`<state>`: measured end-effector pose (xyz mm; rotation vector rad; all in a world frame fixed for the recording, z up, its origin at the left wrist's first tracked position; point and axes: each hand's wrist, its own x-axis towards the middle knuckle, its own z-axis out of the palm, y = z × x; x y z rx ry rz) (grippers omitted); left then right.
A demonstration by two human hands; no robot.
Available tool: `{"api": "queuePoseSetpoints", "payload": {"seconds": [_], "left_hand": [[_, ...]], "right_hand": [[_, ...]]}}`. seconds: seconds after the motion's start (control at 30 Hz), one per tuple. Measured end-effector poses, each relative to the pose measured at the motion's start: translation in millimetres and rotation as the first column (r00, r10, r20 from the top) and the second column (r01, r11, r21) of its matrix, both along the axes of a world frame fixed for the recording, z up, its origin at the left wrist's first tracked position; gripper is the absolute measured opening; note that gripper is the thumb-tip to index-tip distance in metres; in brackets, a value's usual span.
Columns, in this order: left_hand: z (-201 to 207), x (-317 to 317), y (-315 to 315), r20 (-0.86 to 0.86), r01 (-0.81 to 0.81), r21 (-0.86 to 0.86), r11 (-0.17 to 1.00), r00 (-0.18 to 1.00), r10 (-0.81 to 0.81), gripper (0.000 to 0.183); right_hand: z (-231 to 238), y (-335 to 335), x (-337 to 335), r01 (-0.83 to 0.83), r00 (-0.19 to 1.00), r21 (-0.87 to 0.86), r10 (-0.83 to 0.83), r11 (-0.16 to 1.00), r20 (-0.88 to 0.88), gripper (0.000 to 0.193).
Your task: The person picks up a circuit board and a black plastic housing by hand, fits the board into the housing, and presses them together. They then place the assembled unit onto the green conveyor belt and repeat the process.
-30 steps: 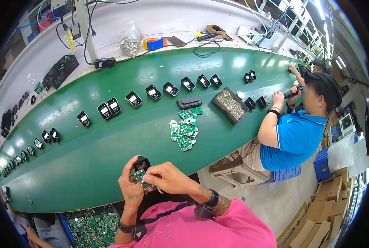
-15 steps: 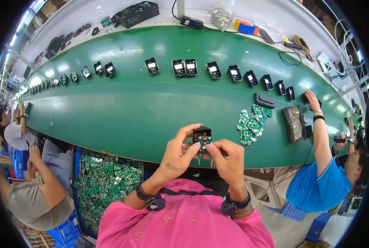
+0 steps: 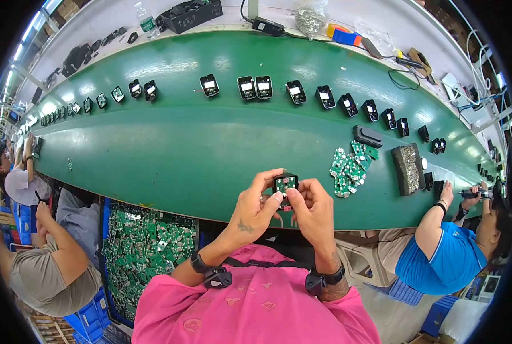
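Both my hands hold a small black plastic housing [image 3: 291, 175] just above the front edge of the green bench. A green circuit board [image 3: 285, 183] sits in its open face. My left hand [image 3: 256, 203] wraps the housing's left side, its thumb pressed on the board. From the right, my right hand [image 3: 310, 207] grips it, with that thumb also on the board. A bit of red shows at the board's lower end. The fingers behind the housing are partly hidden. A loose pile of green circuit boards [image 3: 348, 172] lies to the right of my hands.
Black housings [image 3: 263, 87] stand in a row across the bench. A dark grey case [image 3: 368, 136] and a dark box of small metal parts [image 3: 407, 170] lie right. A blue-edged bin of boards [image 3: 147, 246] is below left. Co-workers sit on both sides, one in blue [image 3: 439, 252].
The circuit board has gone deeper into the housing, and both my thumbs have shifted up onto it. The co-worker in blue has drawn an arm back from the housing row.
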<state>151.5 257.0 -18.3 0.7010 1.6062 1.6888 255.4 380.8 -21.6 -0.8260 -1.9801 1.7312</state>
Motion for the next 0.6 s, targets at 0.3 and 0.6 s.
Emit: {"api": "queuePoseSetpoints", "payload": {"seconds": [0.3,0.6], "left_hand": [[-10,-1,3,-0.018,-0.003,0.017,1.0,1.0,0.004,0.039],[-14,-5,0,-0.112,-0.054,-0.001,0.999,0.992,0.054,0.038]], "right_hand": [[2,-5,-1,-0.065,0.998,0.167,0.064,0.984,0.01,0.032],[-7,-12,-20,-0.084,0.996,0.243,0.082,0.966,0.018,0.039]]}}
